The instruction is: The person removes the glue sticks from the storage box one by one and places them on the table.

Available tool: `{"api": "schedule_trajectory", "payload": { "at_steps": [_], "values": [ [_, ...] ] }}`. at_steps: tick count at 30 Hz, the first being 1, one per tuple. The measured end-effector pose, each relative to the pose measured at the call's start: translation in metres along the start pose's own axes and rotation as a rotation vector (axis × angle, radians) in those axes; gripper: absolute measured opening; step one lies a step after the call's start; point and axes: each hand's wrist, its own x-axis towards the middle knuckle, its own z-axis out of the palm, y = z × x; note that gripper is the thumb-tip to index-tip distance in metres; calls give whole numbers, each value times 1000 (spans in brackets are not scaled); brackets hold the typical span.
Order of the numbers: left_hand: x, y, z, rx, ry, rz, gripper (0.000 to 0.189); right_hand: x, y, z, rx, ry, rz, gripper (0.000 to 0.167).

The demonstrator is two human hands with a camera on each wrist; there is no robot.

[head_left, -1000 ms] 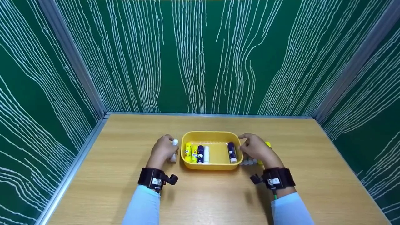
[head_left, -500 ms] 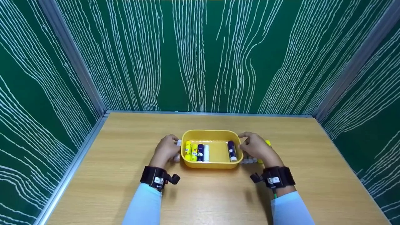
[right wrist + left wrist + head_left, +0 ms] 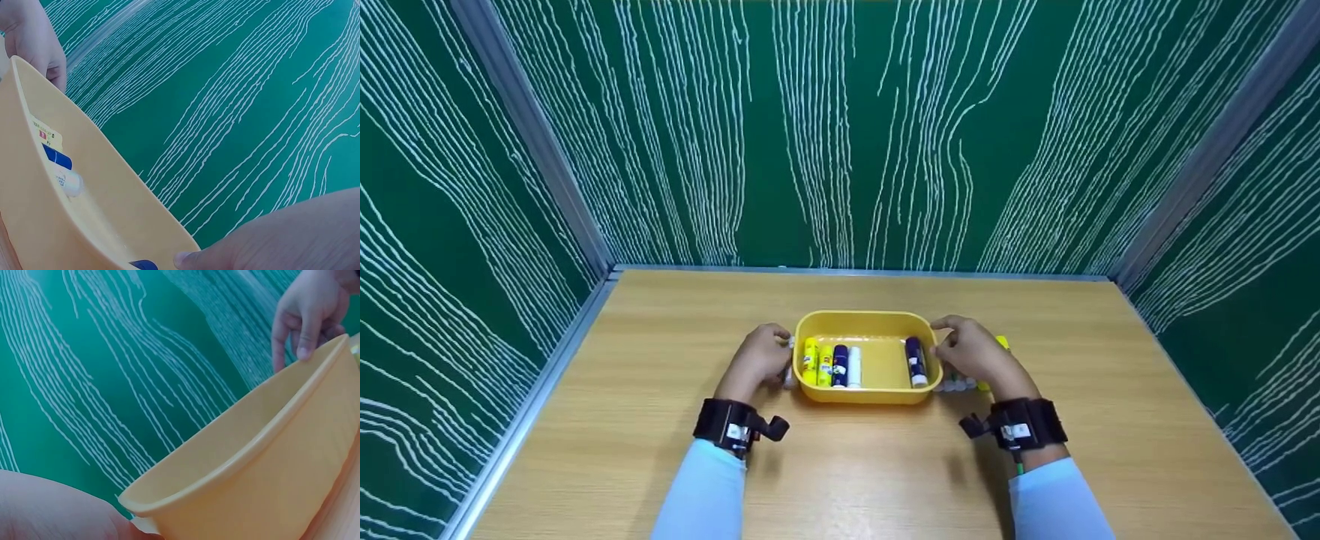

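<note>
I can make out printed labels on two yellow plastic tubes (image 3: 810, 361), but the lettering is too small to read; the right wrist view gives me only a red patch on one. They lie side by side at the left end of the yellow plastic tray (image 3: 870, 397), next to a dark-blue tube (image 3: 840, 366) and a white tube (image 3: 854, 367). Another dark-blue tube with a white end (image 3: 916, 361) lies along the tray's right end. The tray stands mid-desk, nearer the back edge of the wood-grain desk (image 3: 840, 472).

Both forearms reach in from the front edge, wrists angled inward. I have the left hand (image 3: 756, 354) at the tray's left end, with a pale tube (image 3: 789, 377) between them; its fingers are mostly hidden, so I can't tell if they grip. The right hand (image 3: 976, 352) has index finger and thumb spread apart, touching the right rim. Beneath it, partly covered, lie pale-ended tubes (image 3: 958, 386).
</note>
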Motion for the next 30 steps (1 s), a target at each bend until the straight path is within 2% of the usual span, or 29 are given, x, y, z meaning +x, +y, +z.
{"api": "schedule_trajectory", "payload": {
  "at_steps": [4,8,13,17,19,23,27,30],
  "values": [
    [0,1,0,-5,2,16,44,0,1,0,12,1,-15,56],
    [-2,5,-3,1,29,-25,45,-1,0,1,19,0,-10,56],
    [-10,17,-8,10,120,-42,47,-1,0,1,22,1,-5,56],
    [-19,33,-11,-1,198,-5,42,-1,0,1,27,-2,-1,56],
    [-25,42,-9,-20,216,13,41,-1,0,1,26,-1,1,55],
    [-38,57,2,-39,217,62,41,-2,1,1,26,-1,8,55],
    [-49,69,24,-25,190,128,42,-2,2,1,33,3,17,56],
    [-53,75,42,6,163,203,41,-2,1,0,22,11,14,56]
  ]
}}
